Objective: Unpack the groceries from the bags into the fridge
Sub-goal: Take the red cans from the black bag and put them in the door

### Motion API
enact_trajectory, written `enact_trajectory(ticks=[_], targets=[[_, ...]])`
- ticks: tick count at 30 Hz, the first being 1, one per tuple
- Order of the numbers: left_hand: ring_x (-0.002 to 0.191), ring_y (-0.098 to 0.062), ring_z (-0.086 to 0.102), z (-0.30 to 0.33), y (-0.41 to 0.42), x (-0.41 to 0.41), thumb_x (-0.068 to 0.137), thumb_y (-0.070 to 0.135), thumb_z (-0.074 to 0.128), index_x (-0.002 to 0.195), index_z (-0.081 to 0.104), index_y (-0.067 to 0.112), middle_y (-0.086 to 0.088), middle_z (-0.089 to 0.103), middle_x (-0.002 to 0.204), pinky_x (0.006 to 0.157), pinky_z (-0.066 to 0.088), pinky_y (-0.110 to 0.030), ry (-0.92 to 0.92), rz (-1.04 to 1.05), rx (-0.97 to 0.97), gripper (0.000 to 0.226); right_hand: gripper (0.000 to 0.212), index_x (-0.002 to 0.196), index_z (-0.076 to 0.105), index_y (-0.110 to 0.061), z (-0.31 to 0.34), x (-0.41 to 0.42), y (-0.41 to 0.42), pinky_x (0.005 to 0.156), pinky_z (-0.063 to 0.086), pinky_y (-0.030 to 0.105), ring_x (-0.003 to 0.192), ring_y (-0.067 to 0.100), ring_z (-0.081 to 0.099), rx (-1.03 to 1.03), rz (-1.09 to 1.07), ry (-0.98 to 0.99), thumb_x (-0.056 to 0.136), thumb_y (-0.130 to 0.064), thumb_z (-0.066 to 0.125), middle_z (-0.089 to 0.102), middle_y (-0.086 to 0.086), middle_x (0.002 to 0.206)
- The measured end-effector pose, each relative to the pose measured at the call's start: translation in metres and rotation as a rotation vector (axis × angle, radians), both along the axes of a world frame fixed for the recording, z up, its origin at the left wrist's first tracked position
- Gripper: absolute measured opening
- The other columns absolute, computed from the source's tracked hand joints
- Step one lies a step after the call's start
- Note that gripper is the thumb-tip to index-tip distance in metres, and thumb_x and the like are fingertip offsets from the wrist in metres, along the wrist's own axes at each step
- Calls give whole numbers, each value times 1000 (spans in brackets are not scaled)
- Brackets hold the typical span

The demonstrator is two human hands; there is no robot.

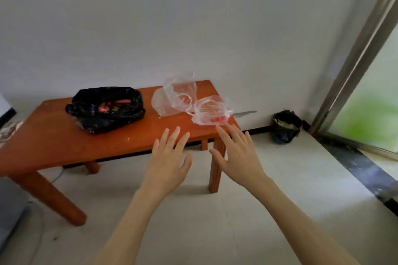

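A black plastic bag [106, 108] sits open on the left part of an orange wooden table [53, 146], with reddish items showing inside. Two clear plastic bags lie at the table's far right: a larger one [174, 97] behind and a smaller one with red print [212, 113] at the corner. Both look nearly flat. My left hand [169, 161] is stretched out with straight, spread fingers over the table's front edge, holding nothing. My right hand [238, 155] is likewise flat and spread, its fingertips just short of the printed bag. No fridge is in view.
A small dark bin [285, 126] lined with a bag stands on the floor in the corner right of the table. A sliding glass door with a metal frame [353, 58] fills the right side. A grey object [10, 206] sits at the lower left. White wall behind.
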State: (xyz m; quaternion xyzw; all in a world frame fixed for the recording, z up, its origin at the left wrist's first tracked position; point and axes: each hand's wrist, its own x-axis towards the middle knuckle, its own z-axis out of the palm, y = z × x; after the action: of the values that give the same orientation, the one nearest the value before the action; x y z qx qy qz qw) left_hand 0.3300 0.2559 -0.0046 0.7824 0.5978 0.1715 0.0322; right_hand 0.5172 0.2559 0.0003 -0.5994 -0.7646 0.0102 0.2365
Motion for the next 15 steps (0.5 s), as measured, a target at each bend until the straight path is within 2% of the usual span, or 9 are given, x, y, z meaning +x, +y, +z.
enact_trajectory(ticks=[3,7,15], targets=[[144,-21,-6,-24,12,-48,97,44,27,148,12,25,0,2,157,117,6,-42,-8,112,-70,56,62,147,22,-23,-25,-44,31,116,8,46,144,22,12,-109,81,24,94,-47,42,20,3,155],[144,-20,-6,-38,43,-100,97,40,33,148,12,24,1,2,157,117,4,-40,-39,208,-108,58,63,147,22,-24,-48,-93,80,116,8,45,144,23,12,-189,186,46,93,-50,42,19,3,155],[145,-17,1,-38,153,-174,96,41,34,147,15,22,0,11,157,117,7,-40,-55,332,-45,57,63,148,19,-25,-57,-164,212,116,4,44,144,21,11,-217,280,39,93,-51,38,19,2,156]])
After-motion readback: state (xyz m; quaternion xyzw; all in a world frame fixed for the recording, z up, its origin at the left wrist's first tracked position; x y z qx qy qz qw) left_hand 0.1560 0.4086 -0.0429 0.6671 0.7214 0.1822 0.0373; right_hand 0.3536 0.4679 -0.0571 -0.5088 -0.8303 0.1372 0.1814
